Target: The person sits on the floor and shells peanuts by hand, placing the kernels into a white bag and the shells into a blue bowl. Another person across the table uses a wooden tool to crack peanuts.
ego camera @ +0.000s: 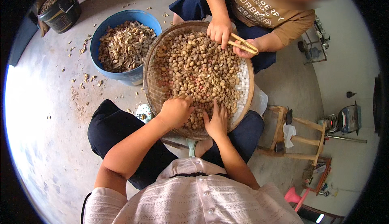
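Observation:
A round woven bamboo tray (251,81) rests over my knees, heaped with unshelled peanuts (197,69) and a few pinkish kernels. My left hand (177,110) lies at the tray's near left part, its fingers curled down on the peanuts; whether it grips any is hidden. My right hand (216,120) is on the near right of the heap, palm down, fingers spread among the peanuts. Across the tray another person holds wooden tongs (243,43) over the far right rim with both hands.
A blue plastic bucket (126,77) full of peanut shells stands left of the tray. Further back is a black bucket (62,17) with more contents. Scattered shells (86,78) lie on the concrete floor. A wooden chair (307,140) is at the right.

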Action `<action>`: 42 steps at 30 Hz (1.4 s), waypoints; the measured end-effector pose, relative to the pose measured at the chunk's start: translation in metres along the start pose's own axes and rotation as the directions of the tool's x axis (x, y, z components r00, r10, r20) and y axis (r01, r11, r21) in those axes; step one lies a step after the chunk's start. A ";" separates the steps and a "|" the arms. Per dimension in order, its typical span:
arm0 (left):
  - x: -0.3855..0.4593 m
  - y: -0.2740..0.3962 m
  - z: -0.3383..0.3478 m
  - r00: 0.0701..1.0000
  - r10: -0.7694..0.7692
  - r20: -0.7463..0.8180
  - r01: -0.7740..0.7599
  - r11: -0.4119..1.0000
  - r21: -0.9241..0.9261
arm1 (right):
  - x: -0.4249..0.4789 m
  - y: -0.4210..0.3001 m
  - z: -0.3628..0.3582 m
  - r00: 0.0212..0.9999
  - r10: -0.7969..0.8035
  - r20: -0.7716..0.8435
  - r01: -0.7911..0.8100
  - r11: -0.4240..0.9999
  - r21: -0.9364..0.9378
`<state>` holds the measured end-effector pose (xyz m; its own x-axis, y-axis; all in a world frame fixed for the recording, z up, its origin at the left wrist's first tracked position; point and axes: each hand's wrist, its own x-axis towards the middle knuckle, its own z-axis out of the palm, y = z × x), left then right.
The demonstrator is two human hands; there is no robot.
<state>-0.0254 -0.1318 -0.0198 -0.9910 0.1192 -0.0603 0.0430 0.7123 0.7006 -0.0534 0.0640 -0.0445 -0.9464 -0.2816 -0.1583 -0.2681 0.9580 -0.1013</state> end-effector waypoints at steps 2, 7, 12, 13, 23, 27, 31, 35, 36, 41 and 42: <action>0.001 -0.004 0.000 0.999 -0.031 -0.019 0.030 0.999 -0.016 | 0.001 0.000 -0.005 1.000 0.005 -0.001 -0.005 0.998 0.070; 0.011 -0.032 0.006 0.985 -0.161 0.067 0.108 0.864 0.492 | 0.003 0.007 -0.005 0.988 -0.079 -0.134 0.111 0.962 0.249; 0.011 -0.044 0.024 0.925 -0.336 0.175 0.265 0.904 0.337 | 0.000 0.004 -0.008 0.960 -0.116 -0.255 0.204 0.914 0.351; 0.014 -0.042 0.030 0.921 -0.332 0.202 0.249 0.903 0.351 | -0.001 0.003 -0.006 0.985 -0.035 -0.170 0.117 0.857 0.502; 0.003 0.024 0.001 0.955 0.290 -0.057 -0.295 0.921 -0.254 | -0.002 0.013 -0.005 0.862 0.028 -0.507 0.281 0.805 0.522; 0.005 0.010 -0.018 0.980 0.177 -0.092 -0.186 0.977 -0.103 | 0.000 0.017 -0.005 0.879 0.142 -0.455 0.265 0.646 0.716; 0.008 -0.004 -0.034 0.979 0.091 -0.182 -0.094 0.995 -0.011 | 0.027 0.036 -0.023 0.956 0.196 -0.216 0.125 0.393 0.911; 0.008 -0.006 -0.033 0.973 0.075 -0.219 -0.080 0.997 -0.012 | 0.064 0.044 -0.029 0.977 0.050 -0.208 0.115 0.699 0.706; 0.009 -0.006 -0.030 0.970 0.093 -0.224 -0.099 0.995 -0.018 | 0.072 0.046 -0.030 0.974 0.021 -0.226 0.132 0.758 0.639; 0.011 -0.004 -0.025 0.977 0.094 -0.190 -0.097 0.995 -0.007 | 0.104 0.045 -0.020 0.967 -0.182 -0.179 0.245 0.860 0.448; 0.011 -0.006 -0.024 0.974 0.097 -0.205 -0.099 0.995 -0.002 | 0.107 0.045 -0.022 0.967 -0.179 -0.180 0.234 0.904 0.357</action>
<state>-0.0396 -0.1509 -0.0079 -0.9870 0.0435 0.1545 0.1410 0.6954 0.7047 -0.1704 0.0780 -0.0449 -0.8996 -0.4347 0.0419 -0.3999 0.7815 -0.4789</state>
